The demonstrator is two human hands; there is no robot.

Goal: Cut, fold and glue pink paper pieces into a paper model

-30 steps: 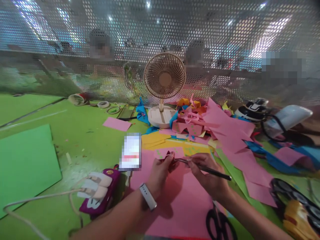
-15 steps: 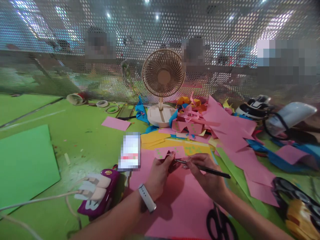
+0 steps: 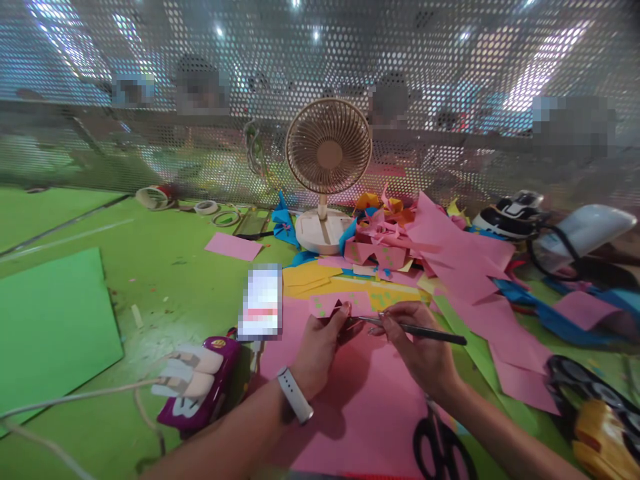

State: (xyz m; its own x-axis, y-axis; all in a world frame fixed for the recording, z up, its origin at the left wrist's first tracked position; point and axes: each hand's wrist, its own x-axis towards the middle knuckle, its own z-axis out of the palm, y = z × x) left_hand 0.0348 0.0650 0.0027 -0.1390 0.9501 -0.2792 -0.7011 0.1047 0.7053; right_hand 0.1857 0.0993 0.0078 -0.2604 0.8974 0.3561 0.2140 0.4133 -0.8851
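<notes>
My left hand (image 3: 320, 347) is closed, pinching a small pink paper piece with green dots (image 3: 334, 305) just above a large pink sheet (image 3: 360, 407). My right hand (image 3: 417, 340) is closed around a thin black-handled tool with a metal tip (image 3: 420, 329), gripped like a pen. The metal tip points left and reaches the fingers of my left hand. A white watch band (image 3: 296, 395) is on my left wrist.
A beige desk fan (image 3: 327, 173) stands at the back before a perforated screen. Pink, yellow and blue paper scraps (image 3: 440, 253) pile to the right. Black scissors (image 3: 440, 453) lie near my right forearm. A phone (image 3: 261, 301), a purple power strip (image 3: 200, 387) and a green sheet (image 3: 50, 327) lie left.
My right hand and the tool have risen slightly, the handle now lying more level. My left hand has kept its pinch on the paper piece.
</notes>
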